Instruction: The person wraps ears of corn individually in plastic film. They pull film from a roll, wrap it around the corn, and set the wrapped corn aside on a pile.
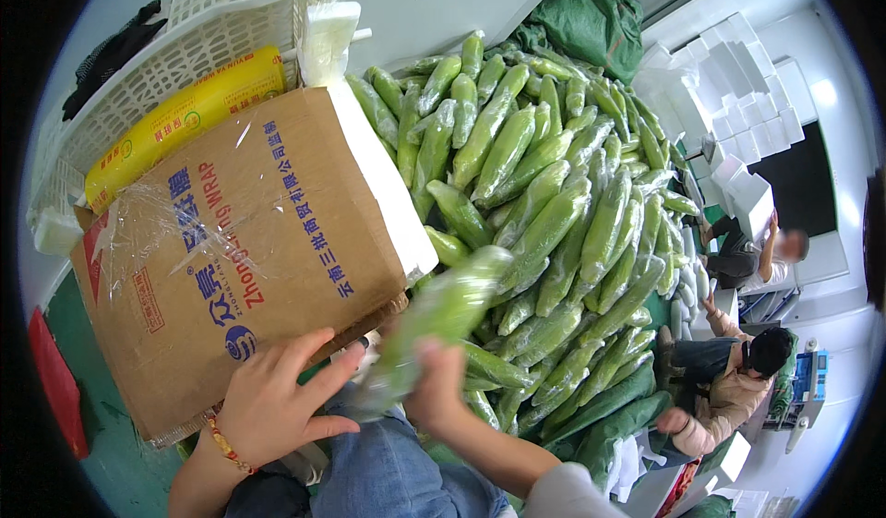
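My right hand point(439, 383) grips a long green vegetable wrapped in clear plastic film point(450, 303), blurred by motion, above my lap. Its far end points up toward the heap. My left hand point(277, 393) holds nothing; its fingers are spread over the near edge of a brown cardboard box point(291, 241). Printed writing covers the box, and crumpled clear film point(208, 234) clings to its top. A big heap of similar film-wrapped green vegetables point(533, 213) lies just beyond the box, to the right.
A white foam piece point(381, 179) edges the box. Behind it are a yellow printed roll point(187, 127), a white plastic crate point(228, 26) and dark gloves point(114, 57). At right, one person point(727, 379) sits by the heap; another person point(754, 255) handles a white foam box point(744, 196).
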{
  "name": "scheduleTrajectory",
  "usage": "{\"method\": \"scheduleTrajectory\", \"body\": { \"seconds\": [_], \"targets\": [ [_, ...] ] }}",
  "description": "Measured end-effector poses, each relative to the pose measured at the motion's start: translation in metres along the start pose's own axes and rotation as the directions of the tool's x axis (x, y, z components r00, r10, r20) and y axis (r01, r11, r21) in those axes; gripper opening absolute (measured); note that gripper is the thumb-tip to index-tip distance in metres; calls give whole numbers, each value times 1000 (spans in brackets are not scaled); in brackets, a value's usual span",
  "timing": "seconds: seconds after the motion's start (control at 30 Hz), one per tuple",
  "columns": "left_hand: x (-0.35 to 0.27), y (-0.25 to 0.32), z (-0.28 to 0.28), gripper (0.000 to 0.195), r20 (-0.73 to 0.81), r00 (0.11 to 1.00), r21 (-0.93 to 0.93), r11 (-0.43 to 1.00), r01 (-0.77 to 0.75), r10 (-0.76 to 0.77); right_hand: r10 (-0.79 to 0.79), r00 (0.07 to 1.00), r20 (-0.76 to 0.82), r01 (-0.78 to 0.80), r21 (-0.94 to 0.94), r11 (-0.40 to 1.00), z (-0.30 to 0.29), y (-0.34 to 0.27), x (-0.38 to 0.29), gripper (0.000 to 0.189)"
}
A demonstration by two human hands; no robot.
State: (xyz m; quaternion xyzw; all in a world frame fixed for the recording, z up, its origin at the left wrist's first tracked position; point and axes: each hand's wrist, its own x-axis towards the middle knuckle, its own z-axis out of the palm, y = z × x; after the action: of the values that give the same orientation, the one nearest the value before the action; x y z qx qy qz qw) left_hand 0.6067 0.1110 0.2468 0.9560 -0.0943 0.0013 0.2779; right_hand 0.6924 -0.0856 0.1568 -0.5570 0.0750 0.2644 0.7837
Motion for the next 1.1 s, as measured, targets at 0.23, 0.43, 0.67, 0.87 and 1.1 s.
{"method": "scheduleTrajectory", "body": {
  "seconds": [0.23,0.43,0.67,0.87,1.1],
  "targets": [
    [-88,-26,14,61,-287,864,-133,910,392,-414,229,735,-638,0,337,941,-194,-46,8,47],
    [-132,-73,3,65,-399,680,132,695,707,-616,-194,770,607,633,-764,122,-17,-56,-4,44],
    [-140,-191,-48,42,-663,599,188,675,714,-450,-128,477,869,839,-494,-227,143,-21,107,39],
    [-174,-180,-93,8,-648,454,-275,744,608,-611,-218,690,690,684,-525,507,141,-24,131,12],
    [-275,-76,-8,7,-582,756,160,870,467,-298,27,729,684,609,-667,430,45,-74,60,6]
  ]
}}
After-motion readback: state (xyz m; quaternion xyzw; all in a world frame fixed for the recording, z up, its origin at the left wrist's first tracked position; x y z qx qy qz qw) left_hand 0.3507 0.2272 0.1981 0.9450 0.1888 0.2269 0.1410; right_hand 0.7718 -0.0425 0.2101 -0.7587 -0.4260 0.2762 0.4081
